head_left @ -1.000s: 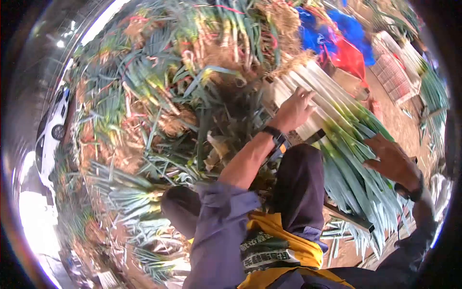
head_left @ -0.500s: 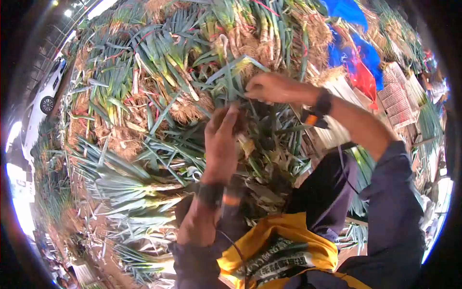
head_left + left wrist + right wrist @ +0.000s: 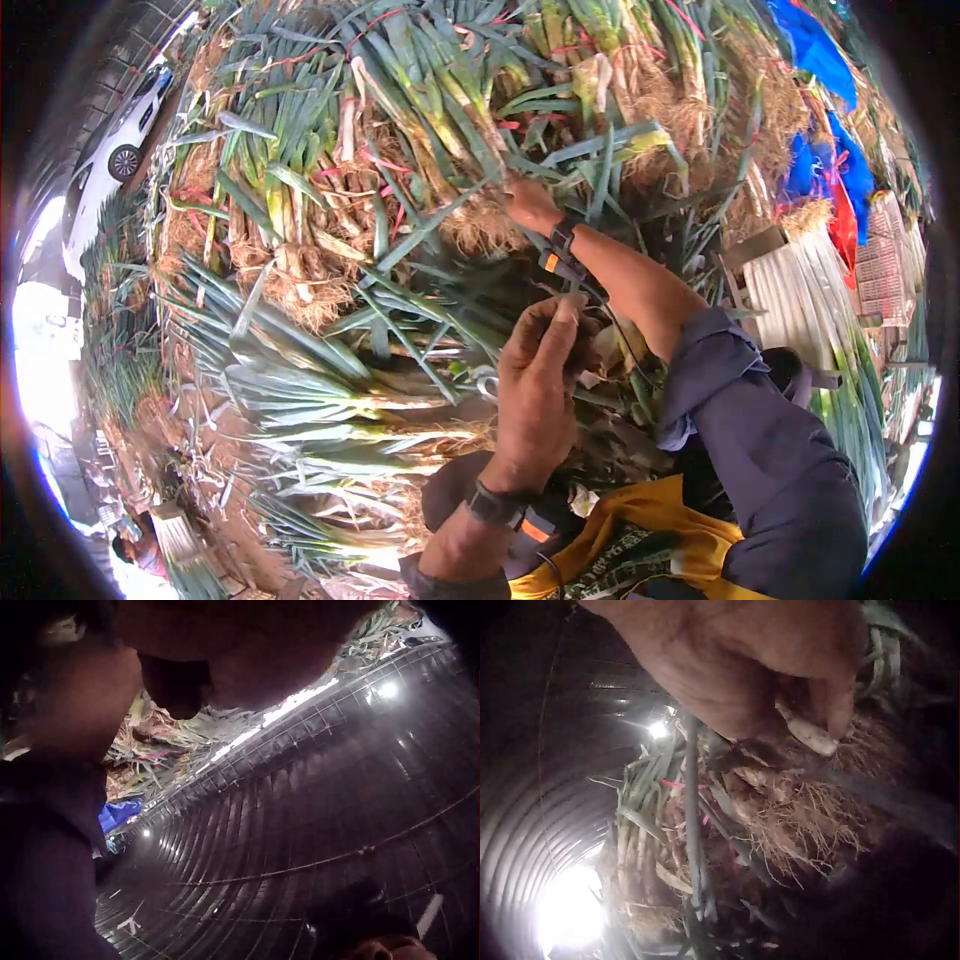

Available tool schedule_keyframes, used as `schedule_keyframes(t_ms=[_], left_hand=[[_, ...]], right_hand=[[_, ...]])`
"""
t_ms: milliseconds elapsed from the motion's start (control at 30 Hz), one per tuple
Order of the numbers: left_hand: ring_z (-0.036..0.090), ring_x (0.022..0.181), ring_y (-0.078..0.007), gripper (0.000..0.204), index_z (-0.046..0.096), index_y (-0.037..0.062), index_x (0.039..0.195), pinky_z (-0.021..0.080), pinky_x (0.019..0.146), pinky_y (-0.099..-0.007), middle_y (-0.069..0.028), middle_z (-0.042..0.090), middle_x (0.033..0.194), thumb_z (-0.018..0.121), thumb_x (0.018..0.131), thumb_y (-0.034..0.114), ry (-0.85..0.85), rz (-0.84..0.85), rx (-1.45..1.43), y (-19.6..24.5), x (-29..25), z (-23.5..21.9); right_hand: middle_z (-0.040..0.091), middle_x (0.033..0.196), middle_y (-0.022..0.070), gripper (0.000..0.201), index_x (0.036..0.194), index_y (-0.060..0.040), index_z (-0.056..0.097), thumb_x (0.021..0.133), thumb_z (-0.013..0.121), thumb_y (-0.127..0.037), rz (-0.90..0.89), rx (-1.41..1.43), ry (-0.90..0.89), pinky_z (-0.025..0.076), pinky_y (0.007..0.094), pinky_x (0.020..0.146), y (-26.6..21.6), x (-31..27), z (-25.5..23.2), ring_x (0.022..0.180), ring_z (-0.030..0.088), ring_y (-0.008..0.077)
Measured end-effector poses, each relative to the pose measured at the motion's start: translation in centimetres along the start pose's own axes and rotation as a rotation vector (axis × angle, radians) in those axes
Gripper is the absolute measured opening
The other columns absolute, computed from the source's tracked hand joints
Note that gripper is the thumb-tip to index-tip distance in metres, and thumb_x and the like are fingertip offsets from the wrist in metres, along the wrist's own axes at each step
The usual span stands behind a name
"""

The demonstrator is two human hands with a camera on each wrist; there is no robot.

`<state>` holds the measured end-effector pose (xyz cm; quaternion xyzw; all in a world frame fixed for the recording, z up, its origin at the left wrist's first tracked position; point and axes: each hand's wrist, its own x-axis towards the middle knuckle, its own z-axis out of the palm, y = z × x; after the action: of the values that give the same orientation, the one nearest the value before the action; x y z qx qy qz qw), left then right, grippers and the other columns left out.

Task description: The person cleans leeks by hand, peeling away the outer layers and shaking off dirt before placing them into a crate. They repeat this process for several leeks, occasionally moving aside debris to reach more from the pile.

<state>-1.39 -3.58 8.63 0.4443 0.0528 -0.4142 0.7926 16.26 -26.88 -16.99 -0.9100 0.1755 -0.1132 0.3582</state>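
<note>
My right hand [image 3: 530,205] reaches to the near edge of a heap of tied leeks [image 3: 440,100], above their tangled roots. In the right wrist view its fingers curl round the white end of a leek [image 3: 812,736], with brown roots [image 3: 799,817] hanging below. My left hand [image 3: 540,390] is held nearer my body, fingers curled and thumb laid over the index finger. No object shows clearly in it. Dark and close, the left wrist view shows only part of that hand [image 3: 247,652]. Loose green leaves [image 3: 430,310] lie between the two hands and the heap.
Cleaned leeks [image 3: 800,290] lie in a wooden rack at the right. Beyond them are blue plastic [image 3: 820,165], red plastic [image 3: 842,235] and a pale crate [image 3: 885,260]. More leeks [image 3: 310,390] spread at the left. A white car [image 3: 115,165] stands farther off.
Both hands have left the cleaned leeks at the right. The right hand has moved forward and left to the rooted heap, gripping a leek; the left hand has drawn back nearer the body.
</note>
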Motion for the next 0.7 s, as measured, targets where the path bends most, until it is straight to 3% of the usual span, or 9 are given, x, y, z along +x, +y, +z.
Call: schedule_keyframes(t_ms=[167, 267, 333, 367, 467, 533, 633, 667, 700], left_hand=[[0.061, 0.089, -0.0108, 0.022, 0.063, 0.0019, 0.12, 0.051, 0.078, -0.0268, -0.0015, 0.066, 0.102, 0.058, 0.105, 0.018, 0.019, -0.028, 0.03, 0.5, 1.4, -0.2], [0.061, 0.088, -0.0117, 0.023, 0.064, 0.0018, 0.12, 0.05, 0.078, -0.0265, -0.0018, 0.066, 0.101, 0.059, 0.104, 0.017, -0.028, 0.129, 0.193, 0.4, 2.2, -0.3], [0.058, 0.084, -0.0105, 0.022, 0.064, 0.0022, 0.118, 0.048, 0.076, -0.0256, -0.0008, 0.063, 0.096, 0.06, 0.104, 0.019, -0.066, 0.223, 0.27, 0.4, 2.8, -0.1], [0.056, 0.081, -0.0088, 0.022, 0.064, 0.0027, 0.115, 0.046, 0.074, -0.0248, 0.0003, 0.061, 0.092, 0.06, 0.104, 0.021, -0.073, 0.231, 0.273, 0.5, 3.2, 0.1], [0.053, 0.076, -0.007, 0.021, 0.066, 0.005, 0.112, 0.042, 0.066, -0.0242, 0.0018, 0.058, 0.086, 0.062, 0.103, 0.024, -0.066, 0.157, 0.156, 0.7, 4.3, 0.8], [0.054, 0.076, -0.0074, 0.021, 0.066, 0.0055, 0.112, 0.043, 0.065, -0.0246, 0.0018, 0.058, 0.085, 0.063, 0.102, 0.024, -0.039, 0.116, 0.123, 0.7, 5.3, 0.8], [0.06, 0.077, -0.0093, 0.02, 0.066, 0.007, 0.113, 0.049, 0.07, -0.0246, -0.0006, 0.064, 0.089, 0.062, 0.101, 0.023, 0.012, 0.221, 0.086, -0.2, 7.7, -1.5], [0.061, 0.078, -0.0096, 0.019, 0.066, 0.0075, 0.113, 0.05, 0.071, -0.0246, -0.001, 0.066, 0.09, 0.062, 0.101, 0.022, 0.044, 0.244, 0.087, 0.0, 8.2, -1.7], [0.061, 0.079, -0.0099, 0.018, 0.065, 0.0077, 0.111, 0.05, 0.071, -0.025, -0.001, 0.067, 0.092, 0.062, 0.101, 0.022, 0.074, 0.238, 0.042, 0.0, 9.0, -2.5]], right_hand=[[0.065, 0.112, 0.0237, 0.044, 0.116, 0.0034, 0.061, 0.093, 0.063, -0.035, 0.187, 0.143, -0.162, 0.05, 0.0529, 0.084, -1.4, 0.8, -1.5, 0.097, 0.063, 0.0407], [0.063, 0.117, 0.021, 0.041, 0.128, -0.0013, 0.06, 0.093, 0.064, -0.022, 0.014, 0.387, -0.366, 0.05, 0.0486, 0.086, -3.4, -1.3, -6.8, 0.1, 0.06, 0.0396], [0.065, 0.108, 0.0146, 0.029, 0.123, -0.0058, 0.068, 0.101, 0.055, -0.019, -0.77, 0.101, 0.118, 0.049, 0.0398, 0.084, -4.0, -7.1, -10.6, 0.097, 0.062, 0.0301], [0.066, 0.105, 0.0141, 0.027, 0.12, -0.0051, 0.068, 0.099, 0.058, -0.021, -0.809, 0.125, 0.108, 0.049, 0.0397, 0.081, -3.0, -9.4, -10.9, 0.094, 0.062, 0.0282], [0.067, 0.098, 0.0126, 0.027, 0.11, -0.0027, 0.067, 0.094, 0.067, -0.025, -0.188, 0.515, -0.439, 0.049, 0.0392, 0.072, 3.6, -15.6, -6.0, 0.085, 0.064, 0.0226], [0.067, 0.096, 0.0123, 0.032, 0.103, -0.0012, 0.066, 0.095, 0.071, -0.032, -0.127, 0.589, -0.663, 0.05, 0.0396, 0.067, 3.3, -18.3, -6.0, 0.083, 0.065, 0.0184], [0.066, 0.094, 0.0121, 0.034, 0.109, -0.0016, 0.066, 0.097, 0.068, -0.033, 0.355, 0.816, -0.616, 0.052, 0.0346, 0.07, -2.9, -20.2, -11.8, 0.084, 0.065, 0.0173], [0.066, 0.096, 0.0109, 0.038, 0.121, -0.0021, 0.063, 0.098, 0.067, -0.032, 0.38, 0.776, -0.586, 0.054, 0.0283, 0.08, -7.3, -20.0, -15.6, 0.087, 0.065, 0.0171], [0.063, 0.091, 0.0051, 0.035, 0.106, -0.0013, 0.064, 0.097, 0.069, -0.035, 0.303, 0.641, -0.498, 0.051, 0.03, 0.074, -7.5, -19.7, -16.3, 0.082, 0.06, 0.0126]])
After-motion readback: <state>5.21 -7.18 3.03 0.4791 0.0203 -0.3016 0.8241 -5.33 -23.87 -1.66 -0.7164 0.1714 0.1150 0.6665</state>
